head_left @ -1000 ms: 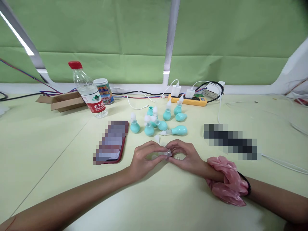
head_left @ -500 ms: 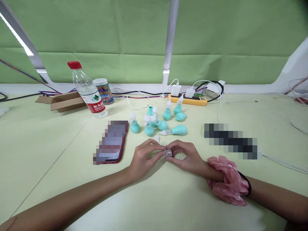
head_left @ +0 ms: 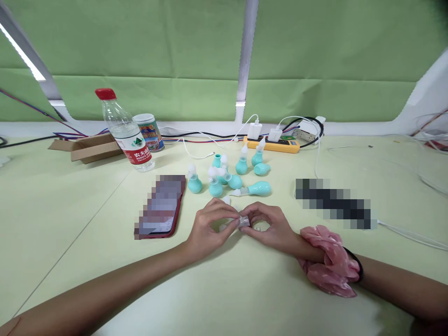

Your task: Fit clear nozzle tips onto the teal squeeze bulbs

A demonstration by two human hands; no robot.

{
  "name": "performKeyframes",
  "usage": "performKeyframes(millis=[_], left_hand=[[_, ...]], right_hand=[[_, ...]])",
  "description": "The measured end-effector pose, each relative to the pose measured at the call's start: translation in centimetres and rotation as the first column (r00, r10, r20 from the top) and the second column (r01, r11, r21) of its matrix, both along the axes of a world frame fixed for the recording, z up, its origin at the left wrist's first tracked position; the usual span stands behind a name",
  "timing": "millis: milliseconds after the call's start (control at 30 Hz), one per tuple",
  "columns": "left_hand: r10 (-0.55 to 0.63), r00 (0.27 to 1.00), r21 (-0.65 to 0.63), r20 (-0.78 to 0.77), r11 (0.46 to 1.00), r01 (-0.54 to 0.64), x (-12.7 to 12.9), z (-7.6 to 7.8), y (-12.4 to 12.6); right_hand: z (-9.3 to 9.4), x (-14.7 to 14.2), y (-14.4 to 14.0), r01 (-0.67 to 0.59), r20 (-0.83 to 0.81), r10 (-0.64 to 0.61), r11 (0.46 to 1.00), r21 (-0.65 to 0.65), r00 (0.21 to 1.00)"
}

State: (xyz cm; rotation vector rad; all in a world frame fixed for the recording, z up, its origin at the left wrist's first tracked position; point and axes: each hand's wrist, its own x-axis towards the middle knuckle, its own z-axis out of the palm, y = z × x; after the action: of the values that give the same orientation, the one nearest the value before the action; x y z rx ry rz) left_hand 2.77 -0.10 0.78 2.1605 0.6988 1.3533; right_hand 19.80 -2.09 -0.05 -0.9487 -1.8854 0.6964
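Between my two hands is a small clear plastic tube piece (head_left: 244, 221). My left hand (head_left: 212, 226) pinches its left end between thumb and forefinger. The thumb and fingers of my right hand (head_left: 271, 227) close on its right end. A small whitish part (head_left: 258, 229) lies under my right palm, and another pale piece (head_left: 227, 200) sits just beyond my left fingers. Past my hands stand and lie several turquoise squeeze bulbs, most with white or clear tips, among them a bulb lying on its side (head_left: 259, 188) and an upright one (head_left: 195, 184).
A phone in a red case (head_left: 161, 205) lies left. Behind it are a water bottle (head_left: 135, 144), a can (head_left: 150, 133) and an open cardboard box (head_left: 96, 148). A yellow power strip (head_left: 290, 145) with chargers and cables is at the back. A blurred dark object (head_left: 334, 204) lies right.
My fingers have shifted only slightly around the clear tube piece, which stays in both hands. The whole view has moved a little; the other objects keep their places.
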Motion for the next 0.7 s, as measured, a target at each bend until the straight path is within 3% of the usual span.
performKeyframes(millis=[133, 367, 700], left_hand=[[-0.016, 1.0, 0.087, 0.013, 0.996, 0.015, 0.0, -0.02, -0.08], [0.014, 1.0, 0.02, -0.012, 1.0, -0.014, -0.2, -0.14, -0.18], [-0.006, 0.999, 0.159, -0.033, 0.987, 0.011, -0.02, -0.11, -0.08]], right_hand=[[0.0, 0.02, -0.02, 0.007, 0.011, -0.007, 1.0, 0.003, 1.0], [-0.06, 0.07, -0.06, 0.013, 0.006, -0.013, 1.0, 0.013, 1.0], [-0.1, 0.0, -0.14, 0.017, 0.014, -0.018, 0.999, 0.048, 1.0]])
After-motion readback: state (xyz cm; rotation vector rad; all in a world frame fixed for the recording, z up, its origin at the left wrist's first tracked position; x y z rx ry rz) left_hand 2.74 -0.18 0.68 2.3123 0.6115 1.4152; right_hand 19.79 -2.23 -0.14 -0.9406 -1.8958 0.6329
